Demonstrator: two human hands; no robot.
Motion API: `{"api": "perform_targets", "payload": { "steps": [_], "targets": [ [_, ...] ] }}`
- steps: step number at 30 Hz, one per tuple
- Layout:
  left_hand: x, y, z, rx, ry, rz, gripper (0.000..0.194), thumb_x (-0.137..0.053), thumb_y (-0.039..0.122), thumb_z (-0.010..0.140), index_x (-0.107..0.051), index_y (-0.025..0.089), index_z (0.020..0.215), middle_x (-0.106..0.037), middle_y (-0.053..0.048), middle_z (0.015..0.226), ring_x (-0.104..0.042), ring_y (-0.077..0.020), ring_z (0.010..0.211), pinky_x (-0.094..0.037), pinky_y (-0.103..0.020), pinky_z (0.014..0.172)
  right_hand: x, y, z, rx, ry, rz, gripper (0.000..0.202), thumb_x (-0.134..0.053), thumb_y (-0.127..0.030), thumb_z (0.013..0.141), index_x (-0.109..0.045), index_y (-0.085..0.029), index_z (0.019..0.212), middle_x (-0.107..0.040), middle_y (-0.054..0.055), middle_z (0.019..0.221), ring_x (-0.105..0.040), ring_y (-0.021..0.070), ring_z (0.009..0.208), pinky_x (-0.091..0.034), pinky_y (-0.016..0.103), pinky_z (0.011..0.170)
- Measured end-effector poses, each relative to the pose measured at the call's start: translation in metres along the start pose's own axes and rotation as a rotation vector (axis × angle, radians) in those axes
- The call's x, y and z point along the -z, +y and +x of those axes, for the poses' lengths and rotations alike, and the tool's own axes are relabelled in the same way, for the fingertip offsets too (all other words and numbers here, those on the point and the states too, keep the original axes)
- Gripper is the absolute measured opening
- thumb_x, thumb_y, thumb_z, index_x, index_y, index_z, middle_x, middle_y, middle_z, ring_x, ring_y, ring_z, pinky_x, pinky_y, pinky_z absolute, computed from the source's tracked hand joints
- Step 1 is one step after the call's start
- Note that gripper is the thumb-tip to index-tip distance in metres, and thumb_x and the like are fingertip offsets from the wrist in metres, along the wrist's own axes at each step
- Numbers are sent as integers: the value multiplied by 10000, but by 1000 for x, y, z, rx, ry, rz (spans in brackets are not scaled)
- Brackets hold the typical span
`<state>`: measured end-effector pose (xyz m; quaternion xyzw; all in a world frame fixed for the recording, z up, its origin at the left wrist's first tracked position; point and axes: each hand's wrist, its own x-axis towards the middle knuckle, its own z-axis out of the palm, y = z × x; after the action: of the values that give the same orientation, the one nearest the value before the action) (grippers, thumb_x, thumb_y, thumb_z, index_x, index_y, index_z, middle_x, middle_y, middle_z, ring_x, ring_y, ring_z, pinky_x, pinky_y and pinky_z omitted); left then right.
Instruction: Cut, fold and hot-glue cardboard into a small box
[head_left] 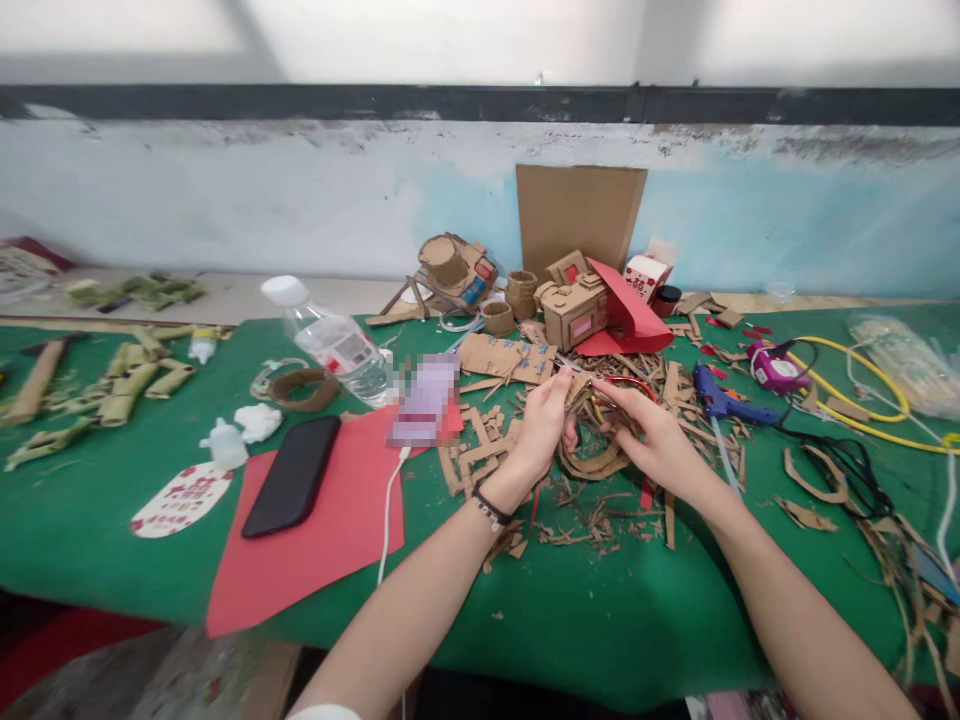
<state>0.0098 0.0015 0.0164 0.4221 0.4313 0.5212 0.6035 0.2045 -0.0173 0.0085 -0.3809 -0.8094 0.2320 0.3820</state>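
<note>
A curled ring of brown cardboard strips (598, 467) is held up over the scraps in front of me. My left hand (544, 422) grips its left side, thumb and fingers closed on the edge. Around the right side my right hand (661, 448) has its fingers bent, touching the rim. Parts of the fingertips are hidden by the cardboard. Beneath and behind lie many cardboard scraps (592, 520) and cut strips. A flat piece of corrugated cardboard with blue print (504, 358) lies just beyond my left hand.
A blue glue gun (727, 397) and a purple plug block (778, 368) with yellow cable lie right. Cardboard models (576, 312) stand at the back. Left are a tilted water bottle (334, 345), a black phone (292, 475) on red paper (330, 555), and a glue bottle (225, 445).
</note>
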Motion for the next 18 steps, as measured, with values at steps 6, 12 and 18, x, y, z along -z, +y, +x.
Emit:
{"api": "perform_targets", "payload": {
  "steps": [6, 12, 18],
  "targets": [
    [2, 4, 2, -17, 48, -77, 599, -658, 815, 899, -573, 222, 900, -561, 66, 468, -460, -108, 325, -421, -215, 343, 3, -4, 0, 5, 6, -64, 740, -480, -64, 995, -477, -401, 1654, -676, 52, 1392, -678, 247, 1238, -556, 451, 1103],
    [1, 0, 4, -43, 51, -121, 576, -598, 800, 957, -544, 231, 889, -603, 38, 541, -525, -128, 365, -465, -242, 370, 4, -12, 0, -9, 38, -81, 707, -515, -72, 958, -547, -362, 1601, -648, 56, 1168, -645, 191, 856, -567, 349, 764],
    [-2, -2, 3, -46, 37, -31, 693, -451, 886, 966, -563, 215, 837, -674, -31, 671, -641, -166, 478, -534, -281, 427, 1, -13, -1, 57, 127, -83, 529, -513, -143, 1034, -631, -326, 1517, -651, 59, 1116, -636, 189, 827, -554, 345, 735]
  ]
}}
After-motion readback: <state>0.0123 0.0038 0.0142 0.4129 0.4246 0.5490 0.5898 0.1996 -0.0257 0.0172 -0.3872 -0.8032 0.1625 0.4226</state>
